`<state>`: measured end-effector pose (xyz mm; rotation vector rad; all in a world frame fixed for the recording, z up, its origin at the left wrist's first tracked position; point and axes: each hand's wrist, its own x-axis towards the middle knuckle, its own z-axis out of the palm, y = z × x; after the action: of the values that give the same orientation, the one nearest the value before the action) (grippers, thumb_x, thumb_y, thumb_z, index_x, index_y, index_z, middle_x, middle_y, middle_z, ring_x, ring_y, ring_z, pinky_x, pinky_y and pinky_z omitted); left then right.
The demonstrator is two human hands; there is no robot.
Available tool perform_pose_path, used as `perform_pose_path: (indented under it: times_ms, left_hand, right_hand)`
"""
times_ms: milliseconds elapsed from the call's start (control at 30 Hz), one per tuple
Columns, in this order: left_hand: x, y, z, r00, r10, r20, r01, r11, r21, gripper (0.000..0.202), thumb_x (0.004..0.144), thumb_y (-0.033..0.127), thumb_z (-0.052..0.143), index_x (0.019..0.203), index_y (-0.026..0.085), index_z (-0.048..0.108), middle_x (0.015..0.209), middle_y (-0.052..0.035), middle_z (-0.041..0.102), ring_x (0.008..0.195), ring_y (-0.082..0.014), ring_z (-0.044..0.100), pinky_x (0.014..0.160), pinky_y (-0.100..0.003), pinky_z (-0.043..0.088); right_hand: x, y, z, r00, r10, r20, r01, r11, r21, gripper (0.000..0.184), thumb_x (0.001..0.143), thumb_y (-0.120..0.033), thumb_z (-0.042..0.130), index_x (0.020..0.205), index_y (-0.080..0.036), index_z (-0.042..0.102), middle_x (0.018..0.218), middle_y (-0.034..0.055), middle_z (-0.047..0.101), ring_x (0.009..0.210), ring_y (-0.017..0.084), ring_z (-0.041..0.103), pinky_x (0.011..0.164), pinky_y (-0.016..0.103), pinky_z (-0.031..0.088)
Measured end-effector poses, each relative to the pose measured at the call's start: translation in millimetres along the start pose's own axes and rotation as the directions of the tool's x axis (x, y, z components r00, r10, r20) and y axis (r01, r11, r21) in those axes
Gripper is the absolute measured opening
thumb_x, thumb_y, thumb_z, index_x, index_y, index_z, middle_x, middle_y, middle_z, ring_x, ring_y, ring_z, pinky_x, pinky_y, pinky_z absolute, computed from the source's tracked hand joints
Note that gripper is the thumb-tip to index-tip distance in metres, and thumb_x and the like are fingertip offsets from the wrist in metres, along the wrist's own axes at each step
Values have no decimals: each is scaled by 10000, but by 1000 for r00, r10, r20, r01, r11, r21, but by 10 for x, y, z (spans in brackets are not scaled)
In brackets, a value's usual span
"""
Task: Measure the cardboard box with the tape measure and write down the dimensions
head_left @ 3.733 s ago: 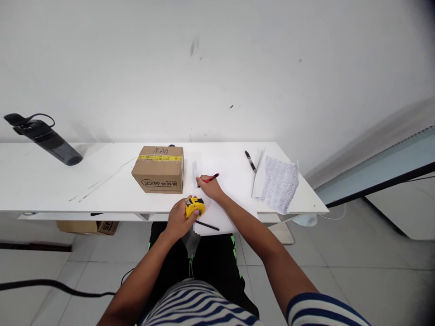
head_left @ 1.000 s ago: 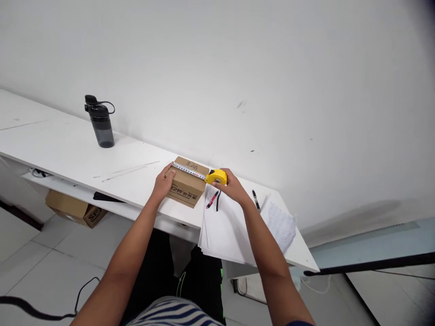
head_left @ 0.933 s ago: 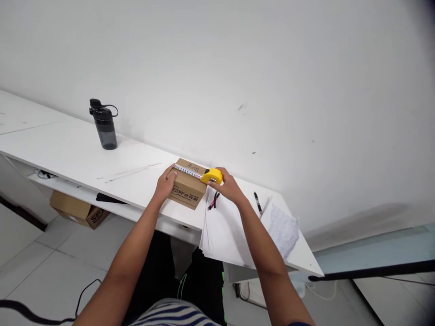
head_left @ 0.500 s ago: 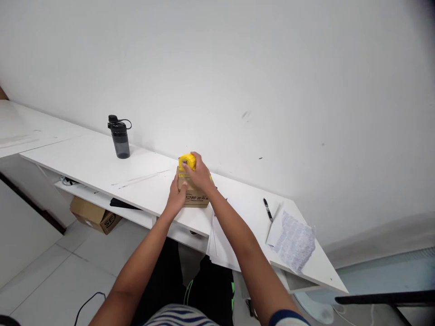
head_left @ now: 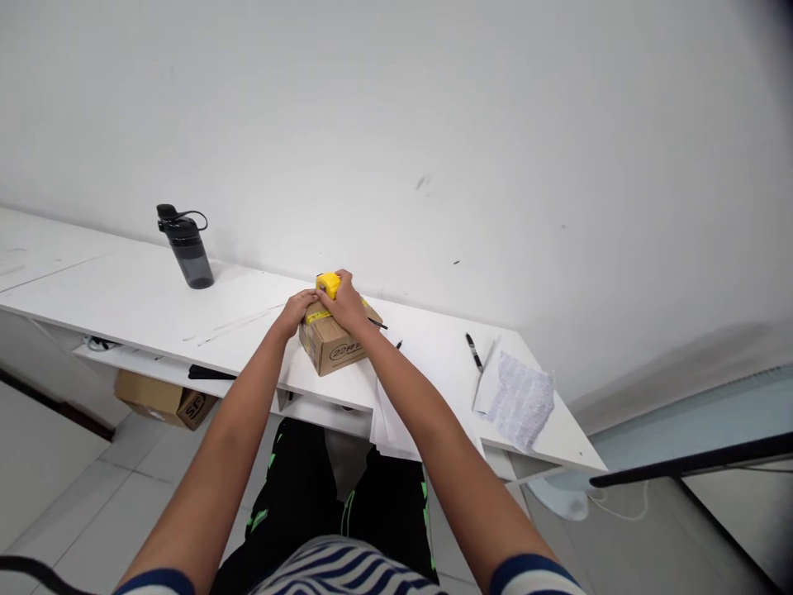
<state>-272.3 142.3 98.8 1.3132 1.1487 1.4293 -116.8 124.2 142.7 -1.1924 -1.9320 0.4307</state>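
Note:
A small brown cardboard box (head_left: 338, 343) with dark printing sits near the desk's front edge. Above its far left part, my right hand (head_left: 345, 306) is closed around a yellow tape measure (head_left: 328, 284). A yellow tape strip (head_left: 318, 316) runs across the top of the box, partly covered by that hand. My left hand (head_left: 296, 312) is at the box's left edge, its bent fingers together and the tips close against the tape measure. What those fingertips pinch is hidden.
A dark water bottle (head_left: 192, 260) stands to the left on the white desk (head_left: 241, 302). White sheets (head_left: 396, 421) lie right of the box, then a black pen (head_left: 474, 352) and crumpled paper (head_left: 519, 401). Below the desk is a larger carton (head_left: 154, 398).
My left hand has moved from the box's near side up to its left edge by the tape measure. The box has turned, showing more of its top. The view has shifted.

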Motion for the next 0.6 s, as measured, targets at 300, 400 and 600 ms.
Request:
perform_pose_path:
  times_ms: [300, 400, 600]
  left_hand:
    - [-27, -57, 2, 999, -15, -33, 15, 1000, 0, 364, 703, 355, 594, 946, 128, 740, 1029, -83, 739, 886, -224, 643, 803, -342, 519]
    - [1, -64, -1, 1000, 9, -24, -9, 1000, -3, 361, 707, 339, 588, 949, 131, 755, 1085, -95, 737, 954, -237, 645, 847, -340, 507]
    - [38, -96, 7, 998, 43, -37, -44, 999, -28, 342, 701, 328, 606, 923, 119, 762, 1069, -111, 743, 1002, -257, 644, 899, -352, 490]
  right_hand:
    - [-272, -73, -211, 996, -73, 43, 76, 994, -84, 506, 939, -393, 424, 1394, -186, 352, 1263, 167, 541, 1164, 302, 542, 975, 468, 439]
    - [-738, -52, -443, 1000, -21, 19, 22, 999, -47, 535, 927, -418, 453, 1408, -208, 350, 1336, 161, 511, 1243, 315, 493, 1002, 486, 431]
    - [-1248, 12, -660, 992, 128, -9, -128, 991, -35, 622, 905, -474, 482, 1447, -238, 289, 1413, 160, 455, 1227, 334, 521, 980, 508, 459]
